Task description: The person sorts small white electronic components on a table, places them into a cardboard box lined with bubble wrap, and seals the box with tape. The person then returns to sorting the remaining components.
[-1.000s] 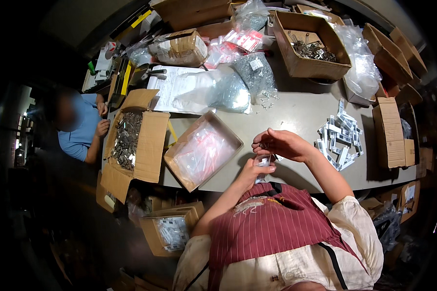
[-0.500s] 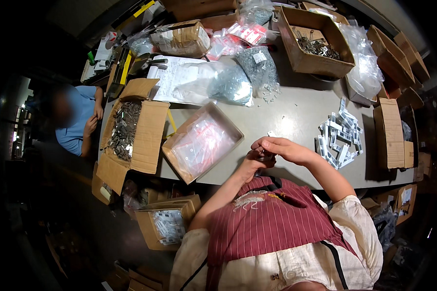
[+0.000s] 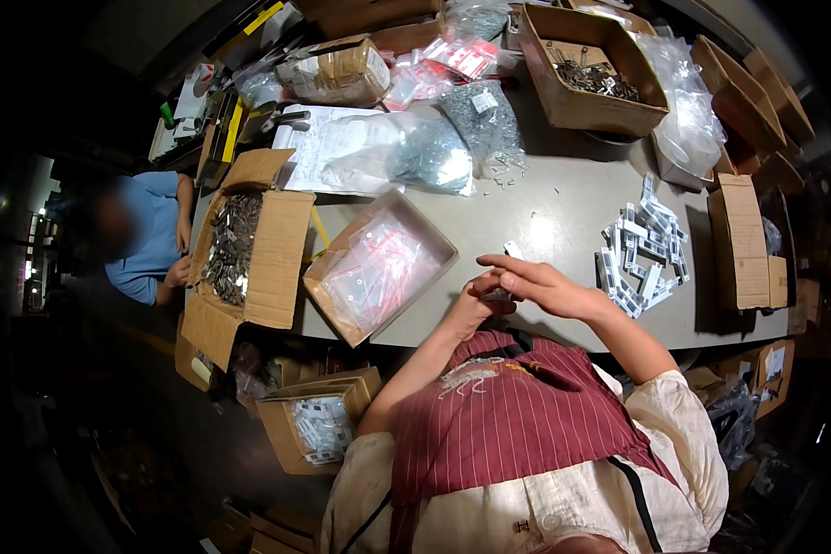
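My left hand [image 3: 475,305] and my right hand [image 3: 540,284] meet over the near edge of the grey table [image 3: 563,208], right in front of my red striped apron. Together they pinch a small clear packet [image 3: 503,294]; what is inside it is hidden by my fingers. A small white piece [image 3: 512,249] lies on the table just beyond my hands. A low cardboard box of clear zip bags with red strips [image 3: 379,266] sits to the left of my left hand. A pile of small filled white packets [image 3: 644,257] lies to the right of my right hand.
An open carton of dark metal parts [image 3: 240,245] stands at the table's left end, where a person in a blue shirt [image 3: 143,235] sits. Plastic bags of metal parts [image 3: 429,152], papers and more cartons [image 3: 586,69] crowd the far side. Another box of packets [image 3: 319,425] rests on the floor.
My hands have stayed together at the table edge while the view shifted slightly. My right hand's fingers now stretch out flatter over the packet.
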The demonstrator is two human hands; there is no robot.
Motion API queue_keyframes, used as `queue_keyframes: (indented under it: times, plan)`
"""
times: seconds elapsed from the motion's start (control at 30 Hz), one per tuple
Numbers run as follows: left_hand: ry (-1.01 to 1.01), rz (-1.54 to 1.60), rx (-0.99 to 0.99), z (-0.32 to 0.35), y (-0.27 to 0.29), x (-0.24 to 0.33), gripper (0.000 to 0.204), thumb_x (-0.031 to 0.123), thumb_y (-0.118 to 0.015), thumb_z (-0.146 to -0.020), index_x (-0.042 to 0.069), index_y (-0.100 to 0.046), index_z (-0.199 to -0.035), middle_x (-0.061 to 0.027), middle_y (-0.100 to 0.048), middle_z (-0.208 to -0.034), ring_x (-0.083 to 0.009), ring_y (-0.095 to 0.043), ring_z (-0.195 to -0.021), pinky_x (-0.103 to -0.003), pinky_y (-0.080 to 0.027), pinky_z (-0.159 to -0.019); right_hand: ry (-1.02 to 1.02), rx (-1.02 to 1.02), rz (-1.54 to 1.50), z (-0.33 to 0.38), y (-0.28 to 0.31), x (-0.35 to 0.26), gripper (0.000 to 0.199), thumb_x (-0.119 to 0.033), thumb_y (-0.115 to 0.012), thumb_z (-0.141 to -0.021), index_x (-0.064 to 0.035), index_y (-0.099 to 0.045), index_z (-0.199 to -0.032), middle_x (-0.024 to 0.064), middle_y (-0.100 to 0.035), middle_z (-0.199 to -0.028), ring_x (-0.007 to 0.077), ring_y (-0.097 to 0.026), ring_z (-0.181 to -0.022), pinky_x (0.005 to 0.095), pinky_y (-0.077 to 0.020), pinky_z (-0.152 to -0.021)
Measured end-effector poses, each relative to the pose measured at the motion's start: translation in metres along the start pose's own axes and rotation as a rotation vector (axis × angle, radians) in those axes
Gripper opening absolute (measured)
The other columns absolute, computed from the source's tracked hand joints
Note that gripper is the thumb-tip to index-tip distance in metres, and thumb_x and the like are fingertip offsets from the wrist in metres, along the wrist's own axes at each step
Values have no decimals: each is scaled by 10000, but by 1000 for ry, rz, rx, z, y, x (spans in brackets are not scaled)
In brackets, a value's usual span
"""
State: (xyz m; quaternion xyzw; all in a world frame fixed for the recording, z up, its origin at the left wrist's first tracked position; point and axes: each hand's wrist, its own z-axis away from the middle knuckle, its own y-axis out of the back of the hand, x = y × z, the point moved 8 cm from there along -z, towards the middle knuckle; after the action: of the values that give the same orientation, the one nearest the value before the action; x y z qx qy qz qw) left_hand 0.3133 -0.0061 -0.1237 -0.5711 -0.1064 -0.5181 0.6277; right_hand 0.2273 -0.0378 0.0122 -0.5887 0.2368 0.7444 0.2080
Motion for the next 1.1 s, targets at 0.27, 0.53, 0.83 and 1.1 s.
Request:
queue_keyframes:
  times: [0.27, 0.53, 0.83, 1.1]
  plan:
    - [3, -281, -64, 8, 1, 11, 466, 20, -714, -824, -21, -614, -1278, -53, -675, -1135, -136, -635, -999, -278, -512, -871, 390, 88, 757, 7, 12, 18, 216, -70, -711, -803, -28, -674, -1012, 135, -635, -1236, 339, -567, -1235, 617, -165, -1218]
    - [-168, -304, 184, 24, 24, 15, 352, 124, -611, -985, -60, -619, -1286, -130, -696, -1154, -172, -674, -1012, -299, -548, -892, 118, 245, 314, 3, 26, 68, 181, -123, -672, -866, -8, -691, -1005, 151, -699, -951, 291, -672, -888, 373, -529, -783]
    - [-274, -185, 498, 38, 33, 14, 141, 115, -599, -993, -22, -627, -1008, -129, -702, -970, -195, -704, -851, -305, -594, -750, -78, 300, 39, -1, 27, 106, 171, -143, -710, -869, 8, -687, -946, 103, -692, -839, 180, -660, -801, 325, -521, -760]
    - [-572, -911, 783, 69, -22, 51, 85, 79, -625, -947, -4, -606, -943, -118, -680, -862, -206, -682, -776, -340, -543, -672, 287, 196, 241, 0, 3, 59, 243, -126, -675, -919, -5, -596, -1114, 135, -647, -998, 249, -634, -902, 362, -505, -803]
